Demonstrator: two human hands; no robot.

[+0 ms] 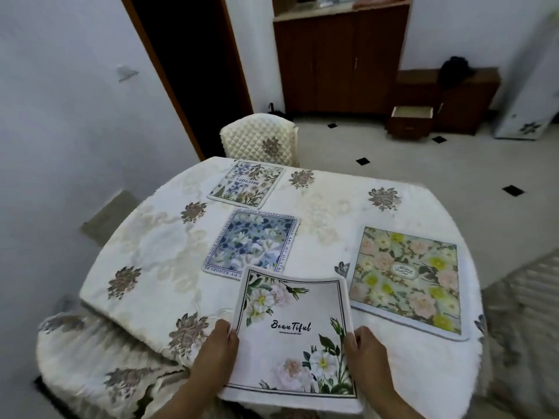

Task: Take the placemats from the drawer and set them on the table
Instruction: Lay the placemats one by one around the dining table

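Note:
A white placemat [292, 334] printed with pale flowers and the word "Beautiful" is held over the near edge of the table [145, 261]. My left hand [216, 349] grips its left edge and my right hand [367, 352] grips its right edge; its far end curls up and overlaps the blue floral placemat [251, 240] lying in the middle. A floral placemat with blue sprigs [248, 182] lies at the far side. A green placemat with pink and yellow flowers [406, 281] lies on the right. An open wooden drawer [411, 116] sticks out at the far wall.
The table wears a cream cloth with grey flower motifs. A quilted chair [257, 137] stands at its far side and a covered chair [99, 352] at the near left. A brown cabinet [338, 58] and a low unit line the back wall.

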